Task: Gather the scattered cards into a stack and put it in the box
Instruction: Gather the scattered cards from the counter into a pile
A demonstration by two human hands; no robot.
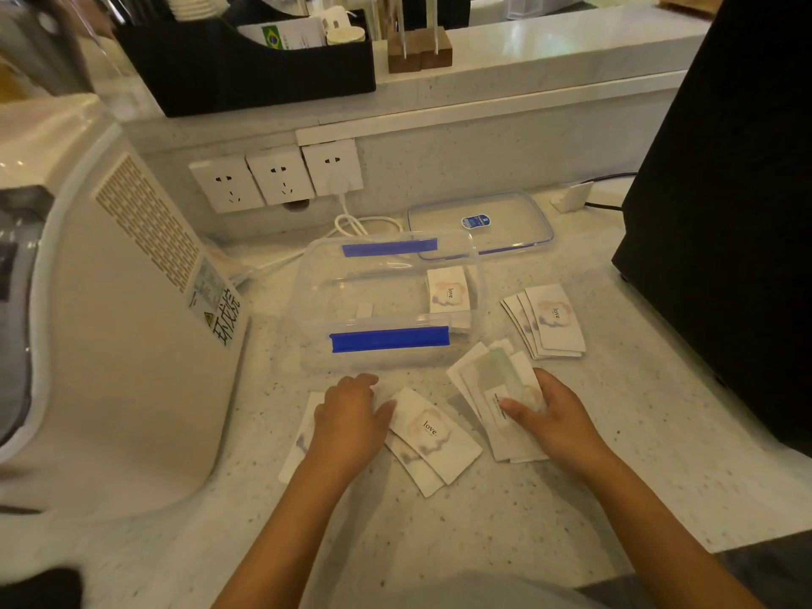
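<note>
White "love" cards lie scattered on the speckled counter. My left hand (351, 415) rests palm down on a few cards (435, 432) near the front, fingers spread. My right hand (549, 415) presses on a fanned bunch of cards (492, 380), thumb on top and fingers curled at its right edge. Another fanned group of cards (549, 323) lies to the right of the box. The clear plastic box (307, 301) with blue clips stands open behind my hands, and a stack of cards (448, 294) lies in its right end.
The clear lid (505, 211) lies behind the box. A white machine (110, 323) fills the left side. A black appliance (725, 213) stands on the right. Wall sockets (277, 178) with a white cable (351, 222) sit at the back.
</note>
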